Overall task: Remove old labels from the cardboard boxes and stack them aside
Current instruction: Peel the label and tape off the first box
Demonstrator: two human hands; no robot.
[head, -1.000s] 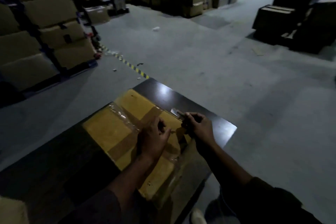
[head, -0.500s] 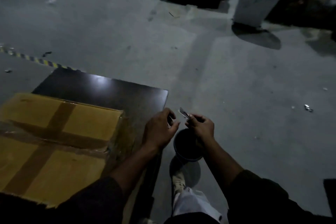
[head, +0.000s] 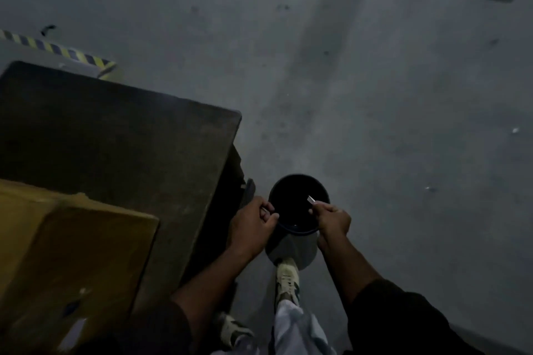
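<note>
1. Head view: a dark round bin (head: 298,204) stands on the grey floor (head: 375,95) directly beneath the fingers of both hands; a pale shoe (head: 287,277) sits just short of its base, on the wrist side.
2. The right hand (head: 331,220) pinches a small pale strip (head: 311,199), which pokes out beyond its fingertips over the bin's mouth.
3. The left hand (head: 253,223) is curled at the bin's near-left rim; whether it grasps anything cannot be told in the dim light.
4. The cardboard box (head: 66,262) lies well left of the left hand's fingers, on the dark table (head: 129,138), whose corner stands between the box and the bin.
5. Half a second ago the hands were close together above the table edge; now they are apart over the bin, and the box shows only partly.
6. Count: one box, one bin, one strip, two hands, two shoes.
</note>
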